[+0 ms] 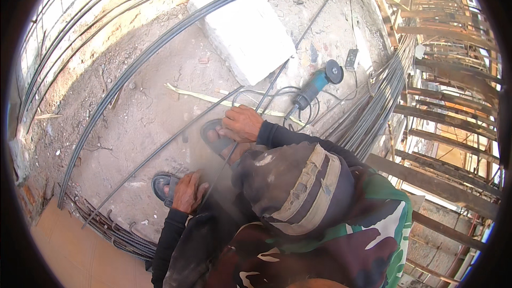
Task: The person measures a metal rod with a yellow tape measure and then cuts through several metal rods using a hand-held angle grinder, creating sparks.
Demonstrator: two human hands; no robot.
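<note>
A thin steel rod (220, 168) runs aslant between my hands, past my sandals. My right hand (242, 124) is closed on it, fingers curled, just above one dark sandal (210, 129). Lower left, my left hand (188, 193) has its fingers curled at the rod's nearer part, beside the other sandal (160, 183). A second rod (160, 149) lies across the ground left of my feet. Dark cloth with beige bands (301, 194) and camouflage cloth hide much of the lower right.
A teal angle grinder (313, 89) with a disc and a looped cord lies ahead right. Beyond is a white block (250, 32). Bent bars (117, 82) curve along the left; a rod bundle (373, 112) and timber framework (448, 117) line the right. Brown board (85, 250) lies lower left.
</note>
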